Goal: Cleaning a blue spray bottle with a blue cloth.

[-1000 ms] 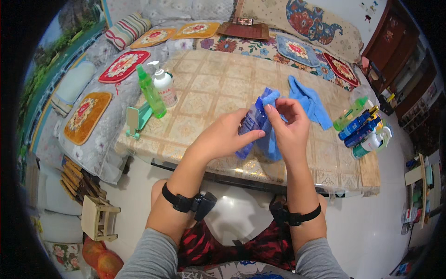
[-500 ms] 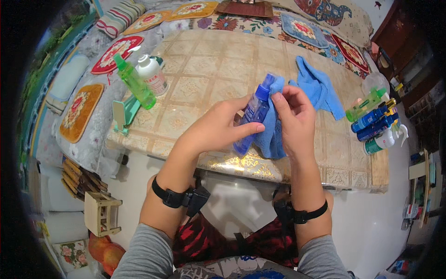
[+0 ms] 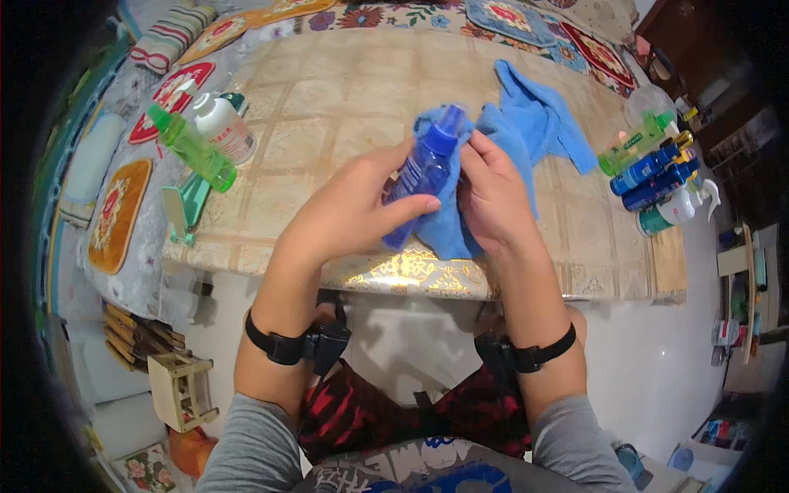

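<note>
Holding a translucent blue bottle (image 3: pixel 423 174), tilted, in the left hand (image 3: pixel 353 197), curling the fingers round behind its body and laying the thumb across its front, above the near edge of the tabletop (image 3: pixel 345 107) and roughly midway along it. Pinching a blue cloth (image 3: pixel 450 234) beside the bottle's neck with the right hand (image 3: pixel 497 197), bending the fingers almost closed on the fabric; unable to tell how many fingertips touch it. Compared with half a second ago, now passing the cloth behind the neck, so as to show a fold on its left side too, rather than on the right alone. Still keeping the same left-hand grip on the bottle. Having, toward the far right corner, a second blue cloth (image 3: pixel 542 115) spread on the tabletop, hard to separate from the held one behind the right hand. Having also a green spray bottle (image 3: pixel 197 152), a white pump bottle (image 3: pixel 226 127) and a green stand (image 3: pixel 195 200) near the left edge, and a bottle cluster (image 3: pixel 645 172) near the right edge.
</note>
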Tool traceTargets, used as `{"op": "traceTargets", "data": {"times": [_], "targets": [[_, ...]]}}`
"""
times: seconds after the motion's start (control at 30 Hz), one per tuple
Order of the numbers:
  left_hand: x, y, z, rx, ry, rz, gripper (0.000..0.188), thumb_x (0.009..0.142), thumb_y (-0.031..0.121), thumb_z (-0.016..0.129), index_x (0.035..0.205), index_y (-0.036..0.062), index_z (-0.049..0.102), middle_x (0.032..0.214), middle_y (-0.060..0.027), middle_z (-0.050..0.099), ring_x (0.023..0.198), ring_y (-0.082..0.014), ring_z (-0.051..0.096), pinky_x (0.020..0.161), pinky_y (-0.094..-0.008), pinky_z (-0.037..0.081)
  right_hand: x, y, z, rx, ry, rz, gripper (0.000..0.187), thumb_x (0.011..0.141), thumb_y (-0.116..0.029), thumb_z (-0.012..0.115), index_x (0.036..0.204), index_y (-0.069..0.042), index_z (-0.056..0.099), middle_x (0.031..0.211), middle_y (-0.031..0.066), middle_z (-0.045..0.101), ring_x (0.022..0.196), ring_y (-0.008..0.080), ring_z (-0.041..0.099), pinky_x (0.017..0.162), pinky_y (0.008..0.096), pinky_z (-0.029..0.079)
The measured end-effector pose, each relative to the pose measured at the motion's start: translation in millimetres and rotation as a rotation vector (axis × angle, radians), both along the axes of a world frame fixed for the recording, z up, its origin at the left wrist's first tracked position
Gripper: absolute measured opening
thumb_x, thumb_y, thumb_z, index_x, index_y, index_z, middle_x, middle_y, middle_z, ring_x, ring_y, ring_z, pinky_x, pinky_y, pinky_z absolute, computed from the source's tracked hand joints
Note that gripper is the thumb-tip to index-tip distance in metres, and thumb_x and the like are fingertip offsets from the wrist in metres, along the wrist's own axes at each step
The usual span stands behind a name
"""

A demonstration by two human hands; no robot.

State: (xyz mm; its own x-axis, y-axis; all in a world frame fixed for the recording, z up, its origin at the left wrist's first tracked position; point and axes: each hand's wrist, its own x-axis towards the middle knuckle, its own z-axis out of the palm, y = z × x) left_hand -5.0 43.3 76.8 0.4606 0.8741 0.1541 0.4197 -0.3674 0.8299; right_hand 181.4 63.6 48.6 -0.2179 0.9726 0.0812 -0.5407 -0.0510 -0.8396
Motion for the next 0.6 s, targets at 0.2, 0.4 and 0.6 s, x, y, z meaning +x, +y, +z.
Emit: {"op": "traceTargets", "data": {"times": [0.2,0.4,0.6], "targets": [[3,4,-5,0.032,0.004,0.018,0.061,0.089,0.018,0.077,0.142,-0.0018,0.052,0.11,-0.0099,0.069,0.083,-0.0123,0.063,0.073,-0.0286,0.054,1,8,-5,0.102,-0.041,-0.033,0.024,0.105,-0.016,0.052,0.116,0.001,0.065,0.105,0.0031,0.068,0.093,0.009,0.063,0.085,0.0261,0.051],[7,4,-7,0.064,0.001,0.049,0.062,0.089,0.018,0.078,0.141,-0.0037,0.052,0.108,-0.0107,0.069,0.083,-0.0133,0.064,0.072,-0.0293,0.055,10,7,-1,0.124,-0.061,-0.071,0.028,0.104,-0.02,0.057,0.119,0.002,0.065,0.106,0.0029,0.068,0.093,0.0095,0.062,0.085,0.0256,0.05],[8,0,-4,0.049,0.009,0.09,0.065,0.088,0.021,0.08,0.139,-0.0072,0.052,0.108,-0.0137,0.069,0.082,-0.0154,0.065,0.071,-0.0304,0.055,9,1,7,0.183,-0.196,-0.187,0.028,0.1,-0.019,0.065,0.118,0.002,0.066,0.102,0.0027,0.069,0.091,0.0086,0.061,0.082,0.024,0.049]]}}
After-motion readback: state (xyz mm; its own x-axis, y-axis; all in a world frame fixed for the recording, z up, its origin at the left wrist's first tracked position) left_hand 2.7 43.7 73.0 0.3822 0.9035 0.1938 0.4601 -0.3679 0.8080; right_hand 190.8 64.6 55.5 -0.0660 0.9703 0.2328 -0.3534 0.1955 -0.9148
